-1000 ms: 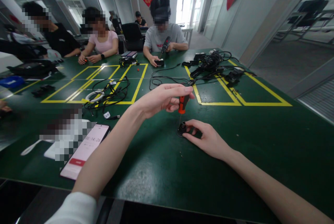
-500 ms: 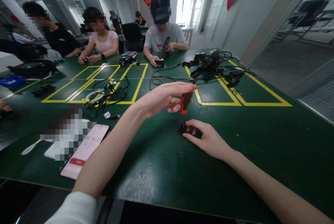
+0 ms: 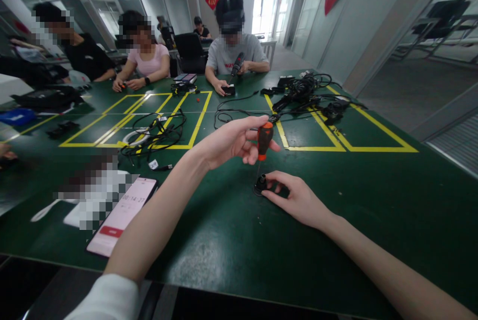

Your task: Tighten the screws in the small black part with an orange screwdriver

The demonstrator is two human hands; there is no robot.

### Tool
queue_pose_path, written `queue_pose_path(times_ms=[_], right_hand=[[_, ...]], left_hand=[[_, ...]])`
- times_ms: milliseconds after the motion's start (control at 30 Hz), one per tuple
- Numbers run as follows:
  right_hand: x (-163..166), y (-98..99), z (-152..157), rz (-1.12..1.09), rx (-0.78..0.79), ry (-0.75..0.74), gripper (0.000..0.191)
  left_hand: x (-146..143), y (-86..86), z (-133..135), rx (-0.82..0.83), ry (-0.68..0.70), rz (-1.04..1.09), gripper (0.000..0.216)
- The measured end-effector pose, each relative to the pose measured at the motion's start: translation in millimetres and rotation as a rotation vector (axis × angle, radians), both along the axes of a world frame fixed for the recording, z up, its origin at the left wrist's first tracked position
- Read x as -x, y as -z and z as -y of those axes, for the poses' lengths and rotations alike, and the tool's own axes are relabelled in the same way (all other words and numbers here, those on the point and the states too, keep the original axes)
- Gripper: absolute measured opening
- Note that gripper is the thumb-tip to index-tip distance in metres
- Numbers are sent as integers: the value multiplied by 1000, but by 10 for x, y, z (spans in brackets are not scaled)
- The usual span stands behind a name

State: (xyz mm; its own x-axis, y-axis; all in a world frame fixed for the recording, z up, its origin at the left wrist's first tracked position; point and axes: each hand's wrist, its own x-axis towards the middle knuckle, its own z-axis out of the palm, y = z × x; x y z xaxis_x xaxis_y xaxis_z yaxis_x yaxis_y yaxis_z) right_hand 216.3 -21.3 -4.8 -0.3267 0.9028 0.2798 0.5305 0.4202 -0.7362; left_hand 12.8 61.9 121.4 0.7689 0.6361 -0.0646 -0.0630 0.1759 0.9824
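My left hand (image 3: 239,141) is closed around the handle of a red and black screwdriver (image 3: 265,142), which stands nearly upright. Its thin shaft runs down to a small black part (image 3: 260,184) on the green table (image 3: 209,225); where the tip meets the part is too small to make out. From the right, my right hand (image 3: 293,193) pinches that black part between thumb and fingers. The part is round at its base, with a short metal-looking post on top.
A phone (image 3: 125,210) showing a timer lies left of my left forearm. Coiled black cables (image 3: 160,128) and a larger cable heap (image 3: 306,91) lie farther back, among yellow tape outlines. Across the table a person (image 3: 235,51) holds a power tool (image 3: 237,63).
The fingers of my left hand have shifted on the screwdriver handle, and the thumb no longer covers its top. The handle leans slightly differently. My right hand and the black part have stayed put.
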Motion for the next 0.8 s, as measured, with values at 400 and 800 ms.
queue_pose_path(times_ms=[400,800], right_hand=[[-7,-14,3,9,-11,5,19],[2,-3,4,2,16,11,20]], left_hand=[[-1,-29,60,-76,-1,-4,46],[12,-39,34,-7,32,-16,34]])
